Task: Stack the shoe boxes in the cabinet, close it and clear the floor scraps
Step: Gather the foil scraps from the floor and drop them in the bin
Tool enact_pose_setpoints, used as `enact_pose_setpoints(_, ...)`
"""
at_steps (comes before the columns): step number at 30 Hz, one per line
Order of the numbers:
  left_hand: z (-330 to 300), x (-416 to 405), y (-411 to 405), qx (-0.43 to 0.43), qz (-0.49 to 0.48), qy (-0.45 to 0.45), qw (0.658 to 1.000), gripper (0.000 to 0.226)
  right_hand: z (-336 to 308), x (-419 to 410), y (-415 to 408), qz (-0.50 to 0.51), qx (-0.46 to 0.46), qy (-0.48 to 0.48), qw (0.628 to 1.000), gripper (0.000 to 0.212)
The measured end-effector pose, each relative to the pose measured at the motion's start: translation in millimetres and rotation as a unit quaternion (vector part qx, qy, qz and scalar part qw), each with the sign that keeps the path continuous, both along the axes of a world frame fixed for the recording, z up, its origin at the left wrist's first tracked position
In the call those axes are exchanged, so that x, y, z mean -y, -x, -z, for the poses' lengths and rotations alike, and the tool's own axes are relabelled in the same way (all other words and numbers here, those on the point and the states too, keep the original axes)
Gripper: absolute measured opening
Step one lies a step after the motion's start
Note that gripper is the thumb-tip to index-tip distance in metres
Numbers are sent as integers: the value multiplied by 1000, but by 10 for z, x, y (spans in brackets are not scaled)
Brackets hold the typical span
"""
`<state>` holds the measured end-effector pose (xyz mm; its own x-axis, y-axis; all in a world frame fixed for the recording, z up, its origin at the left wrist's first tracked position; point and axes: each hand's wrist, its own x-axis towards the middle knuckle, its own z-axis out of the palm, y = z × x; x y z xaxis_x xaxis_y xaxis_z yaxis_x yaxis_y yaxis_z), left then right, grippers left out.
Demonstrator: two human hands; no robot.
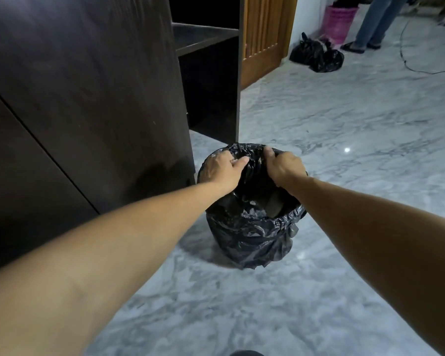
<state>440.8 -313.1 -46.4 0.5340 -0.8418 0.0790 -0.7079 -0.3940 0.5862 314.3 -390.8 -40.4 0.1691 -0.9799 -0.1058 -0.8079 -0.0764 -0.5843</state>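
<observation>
A small bin lined with a black plastic bag (252,240) stands on the marble floor, just right of the dark wooden cabinet (88,98). My left hand (222,168) grips the far left part of the bag's rim. My right hand (283,167) grips the far right part of the rim, fingers curled over the plastic. Inside the bag lie a few dark scraps (274,206), hard to make out. The cabinet's doors on the left look closed; a compartment with a shelf (206,38) stands open at its right end. No shoe boxes show.
A wooden door (265,37) stands behind the cabinet. Two tied black bags (317,53) and a pink basket (341,23) sit by the far wall. A person's legs (375,24) stand at the back right, with a black cable (421,70) on the floor.
</observation>
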Motion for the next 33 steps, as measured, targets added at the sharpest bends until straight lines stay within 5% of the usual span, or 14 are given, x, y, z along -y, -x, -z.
enact_pose_setpoints(10, 218, -39, -19, -115, 59, -19, 991, 58, 137, 111, 49, -42, 59, 43, 996, 61)
enact_pose_setpoints(14, 313, -131, -75, 53, 126, -19, 990, 56, 121, 62, 145, -82, -93, 117, 985, 26)
enact_pose_setpoints(17, 329, -215, -130, 224, 193, -88, 951, 67, 103, 34, 285, -155, -228, 127, 953, 41)
enact_pose_setpoints(25, 263, -590, -69, 150, 263, -238, 923, 97, -130, -190, 658, -325, -326, -50, 887, 85)
enact_pose_setpoints(33, 240, -755, -212, 183, 320, -213, 905, 67, 41, -344, 836, -393, -376, -11, 839, 57)
